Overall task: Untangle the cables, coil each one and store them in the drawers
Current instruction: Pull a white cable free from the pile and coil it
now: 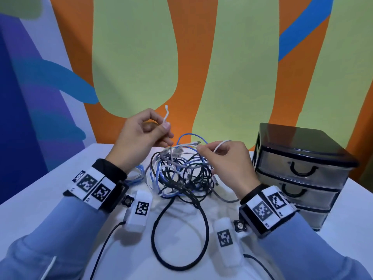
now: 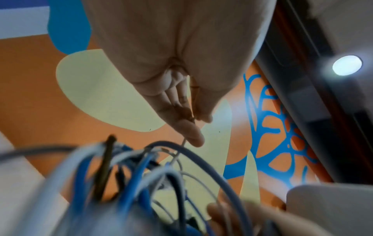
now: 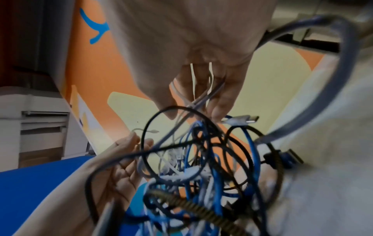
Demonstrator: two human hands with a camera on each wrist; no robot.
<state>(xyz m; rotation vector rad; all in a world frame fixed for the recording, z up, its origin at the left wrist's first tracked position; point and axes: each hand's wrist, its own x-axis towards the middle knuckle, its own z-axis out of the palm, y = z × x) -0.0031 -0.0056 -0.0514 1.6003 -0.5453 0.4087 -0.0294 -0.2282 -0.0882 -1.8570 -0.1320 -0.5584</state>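
1. I am watching the left hand [image 1: 141,134] raised above the far middle of the white table [image 1: 40,209]; its thumb and fingers are pinching a thin white cable [image 1: 166,116], whose free end is sticking up above the fingers.
2. In the left wrist view the same hand [image 2: 181,79] is pinching that thin strand between thumb and fingertips, and the strand is running down into the tangle.
3. The right hand [image 1: 224,158] is hovering over the far right part of the tangle, fingers curled and pinching a loop of white cable [image 1: 221,144].
4. In the right wrist view this hand [image 3: 191,47] is holding thin pale strands; how many, I cannot tell.
5. The cable tangle [image 1: 181,174], a knot of black, blue, white and grey leads, is lying at the far middle of the table, between the two hands.
6. One thick black loop [image 1: 179,235] is trailing from the tangle toward the near edge.
7. The drawer unit [image 1: 302,174], black-framed with three closed translucent drawers, is standing at the far right corner of the table, just beside the right hand.
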